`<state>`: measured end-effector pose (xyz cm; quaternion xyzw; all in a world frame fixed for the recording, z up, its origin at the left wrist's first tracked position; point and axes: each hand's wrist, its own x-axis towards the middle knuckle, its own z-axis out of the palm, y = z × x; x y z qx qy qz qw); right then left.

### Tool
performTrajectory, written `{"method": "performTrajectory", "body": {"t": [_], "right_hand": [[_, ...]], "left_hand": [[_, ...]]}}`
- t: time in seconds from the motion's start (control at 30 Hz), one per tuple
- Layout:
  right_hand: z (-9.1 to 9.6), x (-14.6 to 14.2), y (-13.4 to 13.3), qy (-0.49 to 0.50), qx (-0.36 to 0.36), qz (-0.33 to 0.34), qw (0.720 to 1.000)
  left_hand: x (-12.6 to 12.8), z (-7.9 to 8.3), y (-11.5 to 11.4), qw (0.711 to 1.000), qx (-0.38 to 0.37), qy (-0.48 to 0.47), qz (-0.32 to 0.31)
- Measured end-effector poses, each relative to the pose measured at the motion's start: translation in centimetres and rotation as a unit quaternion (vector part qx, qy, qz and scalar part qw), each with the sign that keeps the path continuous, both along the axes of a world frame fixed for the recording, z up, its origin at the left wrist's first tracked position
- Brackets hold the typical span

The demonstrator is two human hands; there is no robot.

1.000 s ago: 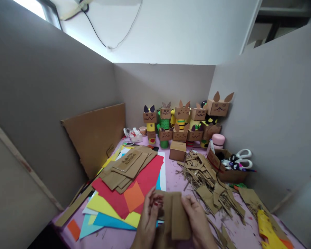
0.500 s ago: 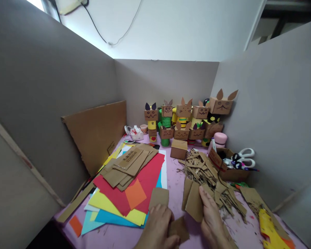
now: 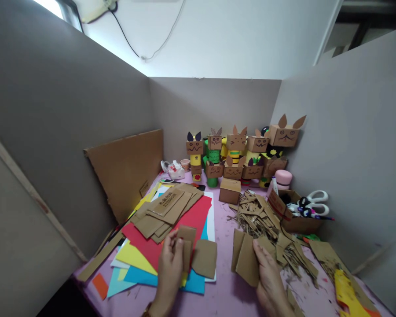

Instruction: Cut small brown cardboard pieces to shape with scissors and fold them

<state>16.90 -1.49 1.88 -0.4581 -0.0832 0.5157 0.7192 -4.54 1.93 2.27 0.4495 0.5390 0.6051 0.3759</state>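
My left hand is closed on a small brown cardboard piece, held over the red and yellow sheets of the coloured paper stack. Another cardboard piece lies flat just right of it. My right hand rests with fingers pressed on a folded cardboard piece on the pink table, beside a heap of cardboard scraps.
A pile of cut cardboard rectangles lies on the paper. Cardboard animal figures line the back wall behind a small cardboard box. A box with scissors and pens stands right. A cardboard sheet leans left.
My left hand has moved forward and left, lifting a small cardboard piece over the coloured paper. My right hand has stayed on the folded piece it set down to the right.
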Motion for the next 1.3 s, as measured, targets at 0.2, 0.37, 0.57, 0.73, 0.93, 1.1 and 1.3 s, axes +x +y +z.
{"method": "performTrajectory", "body": {"t": [0.2, 0.37, 0.57, 0.73, 0.93, 1.1, 1.3], "right_hand": [[-0.2, -0.4, -0.1, -0.006, -0.004, 0.015, 1.0], [-0.6, -0.8, -0.3, -0.02, 0.006, 0.025, 0.999], [-1.4, -1.2, -0.4, -0.032, 0.018, 0.077, 0.996], [-2.0, -1.6, -0.4, -0.029, 0.039, 0.122, 0.991], [-3.3, -1.2, 0.0, -0.085, 0.036, 0.157, 0.983], [-4.5, -0.8, 0.3, -0.128, 0.031, 0.156, 0.979], [-4.3, -1.4, 0.0, -0.136, 0.014, 0.129, 0.982]], "left_hand": [[-1.5, 0.2, 0.9, 0.971, 0.062, 0.219, 0.072], [1.7, -0.8, -1.2, 0.861, 0.055, 0.504, -0.044], [3.0, -1.3, -2.0, 0.844, 0.016, 0.521, -0.125], [2.6, -1.4, -1.9, 0.851, -0.006, 0.51, -0.123], [3.1, -1.9, -2.6, 0.894, 0.003, 0.415, -0.168], [3.6, -2.9, -2.7, 0.972, 0.022, 0.172, -0.158], [5.4, -4.4, -3.5, 0.976, 0.034, -0.095, -0.193]]}}
